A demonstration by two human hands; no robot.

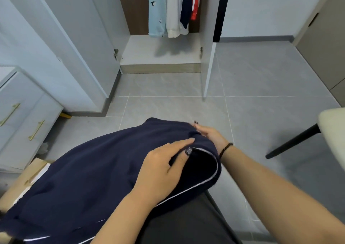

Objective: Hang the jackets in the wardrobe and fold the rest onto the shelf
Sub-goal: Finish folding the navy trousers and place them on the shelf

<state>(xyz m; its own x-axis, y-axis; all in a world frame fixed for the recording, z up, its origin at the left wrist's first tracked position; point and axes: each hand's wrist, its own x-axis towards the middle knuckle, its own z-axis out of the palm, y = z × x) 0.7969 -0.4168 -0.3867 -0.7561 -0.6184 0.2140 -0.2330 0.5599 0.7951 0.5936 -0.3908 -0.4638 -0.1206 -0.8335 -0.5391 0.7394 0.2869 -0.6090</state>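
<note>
A: What are the hands doing?
B: The left hand [164,166] lies on the navy garment [93,172], thumb tucked under its white-piped edge, pinching the cloth. The right hand [210,135] grips the far end, fingers curled into the fabric.
A: Where's the garment?
B: Draped across the person's lap, trailing over a cardboard box [28,176] at left.
A: Beyond that?
B: The open wardrobe [160,51], with a light blue shirt [156,10], a white one [173,10] and a navy jacket [186,2] hanging inside.
</note>
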